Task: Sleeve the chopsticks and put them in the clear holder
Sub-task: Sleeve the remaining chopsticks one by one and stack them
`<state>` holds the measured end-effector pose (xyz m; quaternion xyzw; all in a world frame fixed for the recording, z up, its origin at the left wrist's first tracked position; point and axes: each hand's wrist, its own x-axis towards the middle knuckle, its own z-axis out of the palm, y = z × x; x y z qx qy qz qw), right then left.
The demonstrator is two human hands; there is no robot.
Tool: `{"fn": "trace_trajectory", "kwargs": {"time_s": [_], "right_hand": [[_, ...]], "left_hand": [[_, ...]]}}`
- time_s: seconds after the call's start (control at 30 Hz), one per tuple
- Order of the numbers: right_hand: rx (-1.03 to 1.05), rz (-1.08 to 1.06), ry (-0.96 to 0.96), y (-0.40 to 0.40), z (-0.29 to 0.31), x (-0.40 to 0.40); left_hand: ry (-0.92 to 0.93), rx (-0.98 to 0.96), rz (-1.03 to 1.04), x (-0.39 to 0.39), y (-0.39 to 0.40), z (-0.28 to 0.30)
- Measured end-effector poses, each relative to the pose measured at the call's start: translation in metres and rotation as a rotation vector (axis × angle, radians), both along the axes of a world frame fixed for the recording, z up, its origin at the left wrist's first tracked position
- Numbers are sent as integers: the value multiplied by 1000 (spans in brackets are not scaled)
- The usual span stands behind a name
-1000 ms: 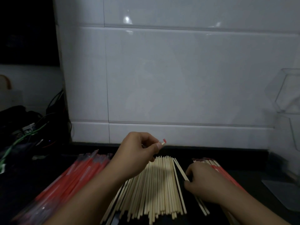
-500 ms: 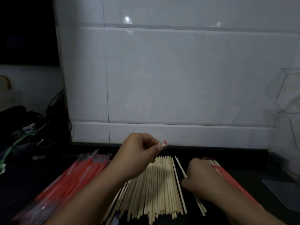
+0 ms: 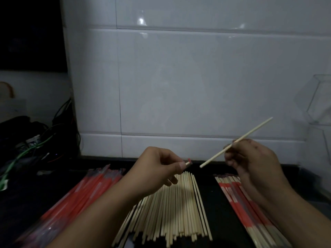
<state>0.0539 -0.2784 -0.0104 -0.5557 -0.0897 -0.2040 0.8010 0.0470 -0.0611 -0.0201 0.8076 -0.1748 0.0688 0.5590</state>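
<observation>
My left hand [image 3: 157, 171] pinches a sleeve [image 3: 188, 162] whose small red end pokes out past the fingertips. My right hand [image 3: 254, 161] grips one bare chopstick [image 3: 236, 142], held in the air and slanting up to the right, its lower tip pointing at the sleeve's end a short gap away. Below the hands a pile of bare chopsticks [image 3: 172, 208] lies on the dark counter. A pile of empty red sleeves [image 3: 78, 197] lies to the left. Sleeved chopsticks [image 3: 240, 203] lie to the right, partly under my right forearm. The clear holder [image 3: 320, 104] stands at the right edge.
A white tiled wall [image 3: 179, 86] rises straight behind the counter. Tangled cables and dark items [image 3: 35, 140] fill the left side. A clear flat plate [image 3: 322, 192] lies on the counter under the holder.
My right hand has lifted off the pile with one bare chopstick and raised it to the right of my left hand. My left hand has held still.
</observation>
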Motion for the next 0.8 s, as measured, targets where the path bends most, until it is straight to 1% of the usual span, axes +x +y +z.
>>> {"fn": "trace_trajectory", "kwargs": {"time_s": [0.13, 0.37, 0.47, 0.63, 0.8], "right_hand": [[21, -56, -36, 3, -4, -1], [-127, -90, -24, 12, -14, -1], [-123, -102, -33, 13, -14, -2], [-56, -111, -37, 6, -10, -2], [-80, -72, -23, 10, -10, -4]], "left_hand": [[19, 28, -31, 0, -1, 0], [46, 52, -50, -2, -4, 0], [55, 58, -42, -1, -4, -1], [48, 47, -32, 0, -3, -1], [45, 44, -40, -2, -4, -1]]}}
